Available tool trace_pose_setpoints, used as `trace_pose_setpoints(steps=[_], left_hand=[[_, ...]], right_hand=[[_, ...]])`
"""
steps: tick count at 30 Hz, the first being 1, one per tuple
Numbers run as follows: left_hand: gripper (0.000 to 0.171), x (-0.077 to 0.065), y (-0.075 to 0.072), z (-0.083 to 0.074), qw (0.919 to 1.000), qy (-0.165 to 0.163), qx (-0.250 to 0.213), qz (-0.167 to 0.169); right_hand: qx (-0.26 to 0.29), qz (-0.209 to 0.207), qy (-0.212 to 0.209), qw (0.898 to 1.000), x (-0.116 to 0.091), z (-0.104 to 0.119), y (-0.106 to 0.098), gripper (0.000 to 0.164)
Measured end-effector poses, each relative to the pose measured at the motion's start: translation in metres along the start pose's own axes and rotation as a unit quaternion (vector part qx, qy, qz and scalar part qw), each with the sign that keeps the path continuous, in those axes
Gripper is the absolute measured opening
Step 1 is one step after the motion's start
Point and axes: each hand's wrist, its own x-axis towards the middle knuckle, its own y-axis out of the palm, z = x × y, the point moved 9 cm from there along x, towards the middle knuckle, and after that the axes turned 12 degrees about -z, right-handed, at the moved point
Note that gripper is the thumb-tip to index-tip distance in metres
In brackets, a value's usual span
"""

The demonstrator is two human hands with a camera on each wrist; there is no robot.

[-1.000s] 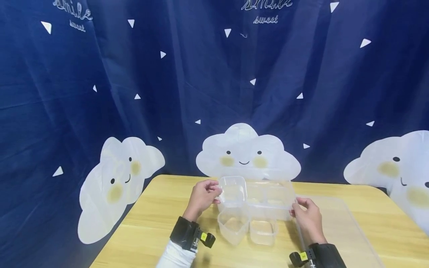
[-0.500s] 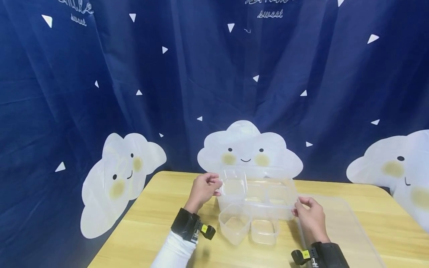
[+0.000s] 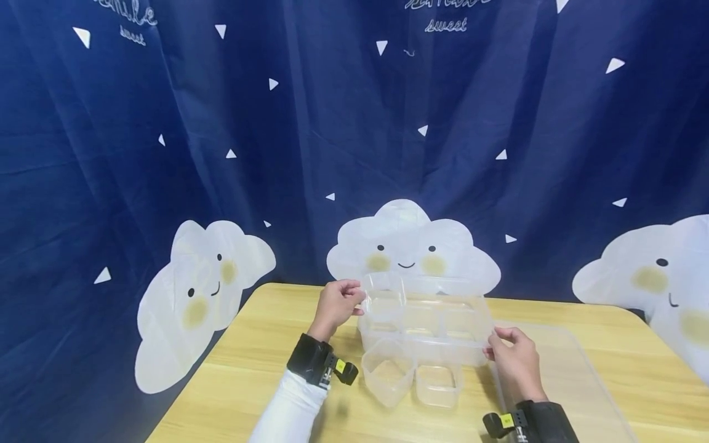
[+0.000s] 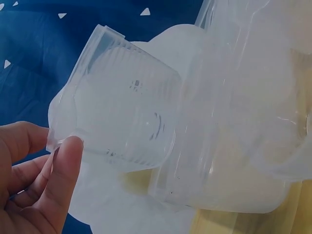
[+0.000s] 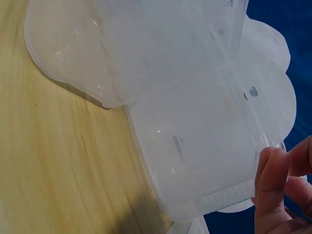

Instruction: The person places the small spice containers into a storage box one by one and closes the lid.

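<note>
My left hand (image 3: 336, 307) pinches the rim of a small clear plastic container (image 4: 122, 97) between thumb and fingers. In the left wrist view this container is tilted, beside the upper edge of a larger clear plastic box (image 3: 423, 352). The head view shows it over the box's left end, with square clear outlines visible inside the box. My right hand (image 3: 515, 360) pinches the box's rim at its right end; the right wrist view shows thumb and fingers on that corner. Two more clear containers, one pointed (image 3: 389, 384) and one squarish (image 3: 436, 394), are right in front of the box.
A flat translucent sheet or lid (image 3: 562, 375) lies on the wooden table (image 3: 238, 369) at the right. Behind the table hangs a dark blue curtain (image 3: 310, 154) printed with white clouds and triangles.
My left hand has lifted the small container up a little, away from the box. My right hand still holds the box's right end, and the two front containers stay where they were.
</note>
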Motion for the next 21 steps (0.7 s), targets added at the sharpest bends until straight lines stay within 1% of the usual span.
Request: trace_pose_setpoints(steps=[3, 6, 12, 17, 21], left_hand=[[0.03, 0.002, -0.002, 0.0, 0.9999, -0.001, 0.013, -0.009], [0.03, 0.003, -0.002, 0.0, 0.9997, 0.001, 0.021, -0.009], [0.029, 0.005, 0.0, 0.002, 0.9995, 0.003, 0.028, -0.011], [0.027, 0.011, 0.0, 0.005, 0.9992, -0.002, 0.036, -0.014], [0.025, 0.014, -0.001, 0.003, 0.9988, -0.003, 0.046, -0.018]], right_hand=[[0.001, -0.002, -0.004, 1.0, -0.001, 0.001, 0.0, 0.035], [0.007, 0.0, -0.003, 1.0, -0.002, 0.001, 0.0, 0.035], [0.017, 0.005, 0.009, 1.0, -0.002, -0.001, -0.001, 0.036], [0.024, 0.0, 0.01, 1.0, 0.0, -0.002, 0.0, 0.036], [0.029, -0.004, 0.012, 1.0, 0.001, -0.002, 0.0, 0.035]])
